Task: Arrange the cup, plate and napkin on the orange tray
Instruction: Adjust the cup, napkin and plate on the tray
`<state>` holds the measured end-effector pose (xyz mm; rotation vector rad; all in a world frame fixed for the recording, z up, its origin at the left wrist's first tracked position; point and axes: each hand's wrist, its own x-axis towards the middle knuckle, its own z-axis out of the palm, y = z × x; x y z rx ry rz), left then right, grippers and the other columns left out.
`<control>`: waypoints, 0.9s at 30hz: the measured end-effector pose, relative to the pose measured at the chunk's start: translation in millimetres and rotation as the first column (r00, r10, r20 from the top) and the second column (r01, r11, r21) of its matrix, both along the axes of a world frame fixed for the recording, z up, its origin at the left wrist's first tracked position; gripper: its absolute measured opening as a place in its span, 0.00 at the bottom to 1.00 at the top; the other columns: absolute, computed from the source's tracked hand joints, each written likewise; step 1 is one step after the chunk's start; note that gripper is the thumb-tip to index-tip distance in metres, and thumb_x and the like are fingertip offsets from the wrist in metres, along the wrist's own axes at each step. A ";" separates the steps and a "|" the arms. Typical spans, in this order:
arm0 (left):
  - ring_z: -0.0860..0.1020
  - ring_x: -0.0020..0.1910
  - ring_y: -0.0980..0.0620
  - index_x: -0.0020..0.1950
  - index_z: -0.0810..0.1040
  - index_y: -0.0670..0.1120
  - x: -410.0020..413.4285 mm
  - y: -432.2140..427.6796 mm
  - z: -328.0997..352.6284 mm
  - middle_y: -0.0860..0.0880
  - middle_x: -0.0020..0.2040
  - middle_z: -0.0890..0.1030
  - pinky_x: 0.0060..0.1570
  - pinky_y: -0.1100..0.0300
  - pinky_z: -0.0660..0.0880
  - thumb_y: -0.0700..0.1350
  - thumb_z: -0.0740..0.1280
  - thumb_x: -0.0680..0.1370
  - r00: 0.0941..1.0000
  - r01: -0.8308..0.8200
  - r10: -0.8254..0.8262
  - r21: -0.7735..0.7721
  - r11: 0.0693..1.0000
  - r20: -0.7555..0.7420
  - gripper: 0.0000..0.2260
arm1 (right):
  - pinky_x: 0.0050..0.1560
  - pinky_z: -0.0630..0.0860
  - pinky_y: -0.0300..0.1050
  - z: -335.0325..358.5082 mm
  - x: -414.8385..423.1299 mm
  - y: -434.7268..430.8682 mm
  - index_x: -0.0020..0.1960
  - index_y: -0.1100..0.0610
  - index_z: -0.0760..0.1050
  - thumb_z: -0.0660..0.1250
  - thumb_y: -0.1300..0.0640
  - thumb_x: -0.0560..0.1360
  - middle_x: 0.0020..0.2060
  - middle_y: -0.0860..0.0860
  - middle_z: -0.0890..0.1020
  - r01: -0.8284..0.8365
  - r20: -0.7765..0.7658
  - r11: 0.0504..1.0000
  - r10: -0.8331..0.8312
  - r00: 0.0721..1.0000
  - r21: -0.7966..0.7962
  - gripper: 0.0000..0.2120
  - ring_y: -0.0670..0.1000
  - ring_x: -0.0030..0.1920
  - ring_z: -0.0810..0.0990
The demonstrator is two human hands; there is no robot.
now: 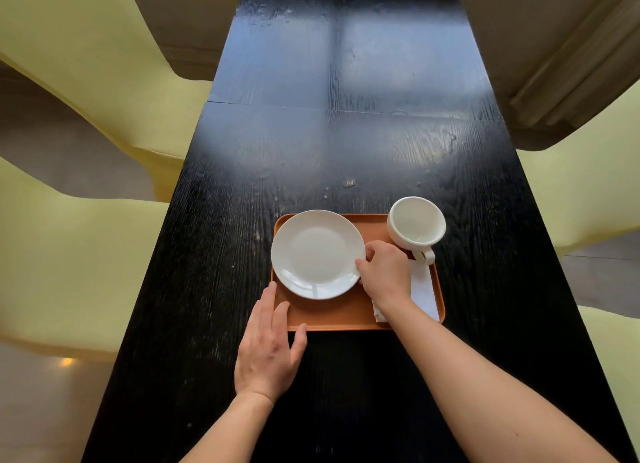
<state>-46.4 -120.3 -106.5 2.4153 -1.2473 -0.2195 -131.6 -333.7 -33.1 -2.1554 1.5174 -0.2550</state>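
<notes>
An orange tray [332, 313] lies on the black wooden table. A round white plate [317, 253] sits on the tray's left half, overhanging the far left corner a little. My right hand [386, 272] pinches the plate's right rim between thumb and fingers. A white cup [417, 223], empty and upright, stands at the tray's far right corner with its handle pointing toward me. A white napkin [424, 289] lies along the tray's right side, partly hidden under my right wrist. My left hand [268, 345] rests flat with fingers spread, touching the tray's near left corner.
The black table [346, 133] runs long and narrow away from me. Pale yellow chairs [79, 255] flank it on both sides, close to its edges. A small crumb [349, 183] lies on the table beyond the tray.
</notes>
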 end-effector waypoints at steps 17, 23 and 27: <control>0.69 0.71 0.44 0.64 0.73 0.42 -0.1 -2.0 5.7 0.45 0.77 0.61 0.64 0.48 0.74 0.59 0.55 0.78 1.000 0.002 -0.001 0.031 1.000 -0.018 0.25 | 0.44 0.84 0.55 17.1 -87.6 11.2 0.57 0.56 0.81 0.69 0.57 0.78 0.43 0.51 0.84 0.178 0.210 0.984 -0.179 0.961 0.024 0.09 0.52 0.40 0.85; 0.67 0.73 0.43 0.72 0.66 0.43 -0.2 -0.7 7.7 0.45 0.78 0.59 0.63 0.48 0.75 0.63 0.55 0.77 0.999 -0.004 0.006 0.038 0.999 -0.050 0.32 | 0.46 0.75 0.45 8.1 -128.4 11.9 0.56 0.59 0.82 0.70 0.62 0.77 0.48 0.53 0.82 0.223 0.127 0.971 -0.211 0.969 -0.088 0.09 0.52 0.47 0.79; 0.66 0.73 0.43 0.74 0.63 0.43 -0.5 -1.2 9.2 0.45 0.79 0.58 0.65 0.47 0.73 0.64 0.54 0.76 0.999 -0.002 0.005 0.061 0.998 -0.047 0.33 | 0.53 0.79 0.53 1.1 -135.7 15.8 0.62 0.59 0.79 0.70 0.61 0.77 0.56 0.57 0.79 0.264 0.066 0.963 -0.260 0.963 -0.056 0.13 0.56 0.56 0.78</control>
